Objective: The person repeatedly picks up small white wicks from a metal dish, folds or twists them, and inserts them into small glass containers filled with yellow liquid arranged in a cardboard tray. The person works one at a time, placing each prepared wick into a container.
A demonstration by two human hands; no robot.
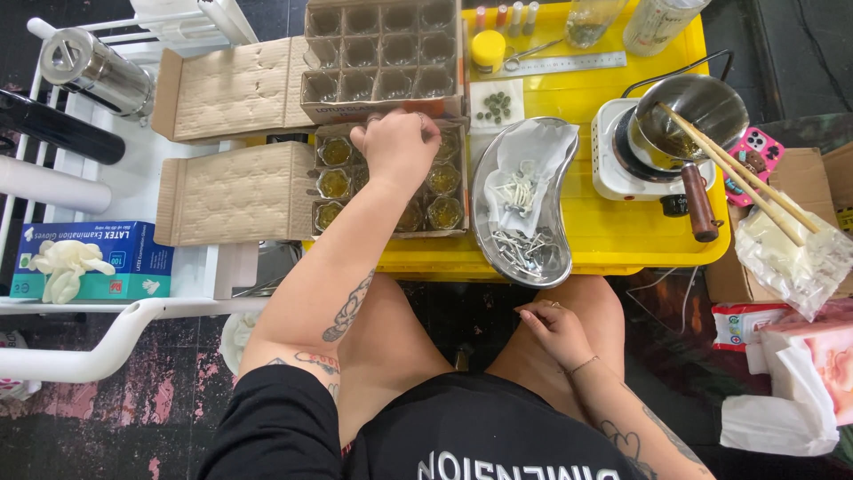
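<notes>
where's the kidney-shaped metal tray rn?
Head view: the kidney-shaped metal tray sits on the yellow table's front edge, between the box of filled jars under the left hand and the small hotplate.

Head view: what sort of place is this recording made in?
Probably a small home or craft workspace for pouring candles or balm. A metal pot sits on a small electric hotplate on a yellow table, and the left hand reaches into a cardboard box of filled small glass jars.
</notes>
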